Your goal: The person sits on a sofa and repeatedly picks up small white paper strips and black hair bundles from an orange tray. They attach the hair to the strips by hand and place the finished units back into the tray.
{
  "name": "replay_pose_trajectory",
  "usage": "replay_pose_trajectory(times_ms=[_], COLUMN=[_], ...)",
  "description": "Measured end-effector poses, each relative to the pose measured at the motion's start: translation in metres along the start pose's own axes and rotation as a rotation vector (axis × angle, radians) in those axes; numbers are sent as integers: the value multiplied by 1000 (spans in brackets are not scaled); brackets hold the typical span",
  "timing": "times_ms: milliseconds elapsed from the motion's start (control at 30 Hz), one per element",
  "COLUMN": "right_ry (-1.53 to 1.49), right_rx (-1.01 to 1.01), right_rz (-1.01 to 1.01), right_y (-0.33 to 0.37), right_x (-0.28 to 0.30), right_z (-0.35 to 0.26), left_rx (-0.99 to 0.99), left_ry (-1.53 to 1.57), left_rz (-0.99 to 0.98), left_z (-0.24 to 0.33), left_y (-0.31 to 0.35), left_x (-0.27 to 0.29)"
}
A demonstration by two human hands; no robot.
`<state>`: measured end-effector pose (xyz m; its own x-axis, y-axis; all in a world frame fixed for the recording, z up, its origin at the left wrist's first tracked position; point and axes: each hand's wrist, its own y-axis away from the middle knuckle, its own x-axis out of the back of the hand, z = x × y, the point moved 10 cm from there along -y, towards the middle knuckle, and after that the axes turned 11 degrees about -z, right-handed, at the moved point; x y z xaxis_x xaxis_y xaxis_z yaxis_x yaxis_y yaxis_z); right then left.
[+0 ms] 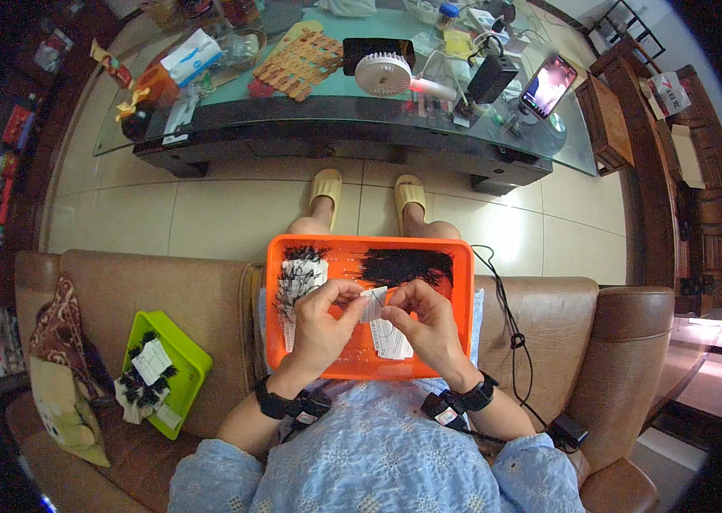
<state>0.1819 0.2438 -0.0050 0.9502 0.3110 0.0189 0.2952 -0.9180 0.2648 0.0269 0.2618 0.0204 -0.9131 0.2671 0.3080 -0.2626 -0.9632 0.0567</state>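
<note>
Over an orange tray (369,242) on my lap, my left hand (325,318) pinches a small white card (372,304) between thumb and fingers. My right hand (429,323) is closed in a pinch at the card's right edge; whatever its fingertips hold is too fine to make out. A thin dark line crosses the card. Below it, partly covered by my hands, lies a stack of printed white cards (393,344). Loose black strands (408,265) lie in a bundle at the tray's far right. Along its left side are white cards with black strands (301,280) on them.
A green tray (194,363) with more cards and black tufts sits on the brown sofa (164,282) to my left. Black cables (510,316) run along the sofa to my right. Ahead stands a glass table (293,107) bearing a white fan (383,75) and a lit phone (549,85).
</note>
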Motion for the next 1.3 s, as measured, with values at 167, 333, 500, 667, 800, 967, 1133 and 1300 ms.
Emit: replay_pose_trajectory(times_ms=[167,333,500,667,800,967,1133,1300], right_ry=[-117,-12,71,-304,-445,-310,-248,-168], right_rx=[23,48,35,56,-56,-151,-68,-71], right_rz=[61,55,53,-2,-139,-49,33,58], right_y=[1,1,3,3,3,-1,-4,-4], right_x=[3,1,-5,-9,-14,-9,-11,-14], right_z=[-2,-7,-9,-6,2,13,8,11], left_rx=[-117,131,263,204,123,188,194,173], left_ry=[-88,412,519,251,218,369,459,448], left_rz=[-90,-133,-189,-73,-58,-104,-116,-115], left_z=[16,-12,-29,-34,-27,-31,-33,-30], left_y=[1,4,8,2,-1,1,2,0], left_x=[-8,-21,-30,-9,-4,-11,-13,-12])
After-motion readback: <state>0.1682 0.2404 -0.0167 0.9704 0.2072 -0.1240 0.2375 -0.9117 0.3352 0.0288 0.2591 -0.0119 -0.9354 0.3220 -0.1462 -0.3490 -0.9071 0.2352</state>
